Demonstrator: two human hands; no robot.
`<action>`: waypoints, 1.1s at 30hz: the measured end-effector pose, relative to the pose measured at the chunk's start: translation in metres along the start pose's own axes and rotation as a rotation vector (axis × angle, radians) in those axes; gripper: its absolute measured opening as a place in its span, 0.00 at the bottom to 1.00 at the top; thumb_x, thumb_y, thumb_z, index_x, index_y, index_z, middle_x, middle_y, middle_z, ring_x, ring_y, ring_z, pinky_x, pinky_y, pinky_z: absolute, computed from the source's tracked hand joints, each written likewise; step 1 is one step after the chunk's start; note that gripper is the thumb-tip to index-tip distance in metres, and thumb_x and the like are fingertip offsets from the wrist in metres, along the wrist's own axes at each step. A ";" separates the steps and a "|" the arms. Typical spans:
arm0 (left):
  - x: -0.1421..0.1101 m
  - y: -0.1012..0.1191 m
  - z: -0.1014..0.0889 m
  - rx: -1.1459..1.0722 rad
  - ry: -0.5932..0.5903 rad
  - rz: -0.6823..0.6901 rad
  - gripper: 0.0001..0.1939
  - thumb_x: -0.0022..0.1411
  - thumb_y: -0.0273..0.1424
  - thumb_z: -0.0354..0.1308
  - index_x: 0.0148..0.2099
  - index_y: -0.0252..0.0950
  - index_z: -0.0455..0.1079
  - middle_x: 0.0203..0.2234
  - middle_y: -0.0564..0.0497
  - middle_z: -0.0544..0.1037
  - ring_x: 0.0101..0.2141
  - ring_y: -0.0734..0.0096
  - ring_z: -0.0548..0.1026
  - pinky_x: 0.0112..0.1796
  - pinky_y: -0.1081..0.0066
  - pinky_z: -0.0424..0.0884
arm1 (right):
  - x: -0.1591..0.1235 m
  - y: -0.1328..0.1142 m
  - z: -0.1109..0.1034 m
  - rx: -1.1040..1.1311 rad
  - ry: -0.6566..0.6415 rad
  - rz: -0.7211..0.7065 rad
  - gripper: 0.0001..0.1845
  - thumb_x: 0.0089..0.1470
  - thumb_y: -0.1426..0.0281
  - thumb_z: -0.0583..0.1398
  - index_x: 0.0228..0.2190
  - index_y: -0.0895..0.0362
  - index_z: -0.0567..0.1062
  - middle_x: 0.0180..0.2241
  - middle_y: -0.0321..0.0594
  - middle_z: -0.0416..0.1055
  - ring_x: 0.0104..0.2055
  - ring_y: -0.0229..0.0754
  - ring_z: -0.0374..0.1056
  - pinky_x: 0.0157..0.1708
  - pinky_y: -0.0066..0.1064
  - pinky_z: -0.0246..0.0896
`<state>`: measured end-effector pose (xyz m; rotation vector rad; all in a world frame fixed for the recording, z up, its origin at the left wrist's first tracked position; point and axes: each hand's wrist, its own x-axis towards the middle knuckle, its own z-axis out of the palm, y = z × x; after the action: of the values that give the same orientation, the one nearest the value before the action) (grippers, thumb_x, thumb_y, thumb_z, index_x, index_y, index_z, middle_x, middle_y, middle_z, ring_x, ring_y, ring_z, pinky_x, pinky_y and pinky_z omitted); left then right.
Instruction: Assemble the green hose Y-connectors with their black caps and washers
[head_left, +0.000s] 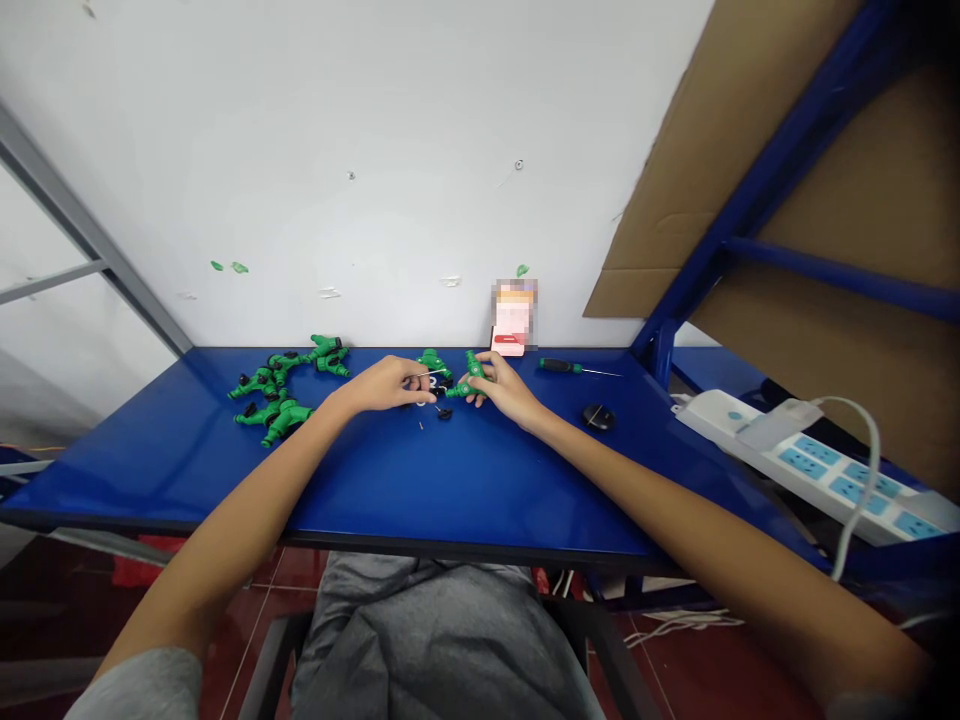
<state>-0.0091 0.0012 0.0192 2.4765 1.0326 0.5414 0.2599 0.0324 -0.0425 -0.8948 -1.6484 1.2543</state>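
As we find the station, both hands meet above the middle of the blue counter (pixel 390 480), our reference point throughout. The left hand (pixel 386 385) is narrowly closed, pinching a slender steel pick (pixel 429 373) whose tip points toward the right hand (pixel 506 390). The right hand is curled around a green fuel injector (pixel 472 378), which sits tilted, its body partly hidden by the fingers. We judge that it is held this way to present one end to the pick. Near the counter's back edge, left of centre, lies a bunched cluster of similar green injectors (pixel 276 395), apparently kept apart from the working area. Another injector (pixel 435 365) sits just behind the hands, and small black pieces (pixel 444 412) lie just in front of them, seemingly kept within easy reach. Toward the counter's back right, a screwdriver (pixel 559 366) with a green-and-black handle lies along the edge, with a round black object (pixel 598 417) just forward of it. The injectors show no obvious damage, though fine detail is too small to confirm.
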 end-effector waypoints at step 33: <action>-0.008 0.009 -0.019 0.009 -0.338 -0.070 0.12 0.57 0.39 0.72 0.43 0.41 0.85 0.30 0.55 0.80 0.29 0.72 0.75 0.33 0.73 0.65 | 0.000 0.007 0.002 -0.037 0.033 -0.023 0.21 0.54 0.63 0.66 0.45 0.51 0.63 0.39 0.38 0.81 0.29 0.40 0.76 0.28 0.33 0.70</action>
<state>-0.0183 -0.0066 0.0386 2.4175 0.9790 0.0904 0.2583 0.0329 -0.0499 -0.9122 -1.6562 1.1911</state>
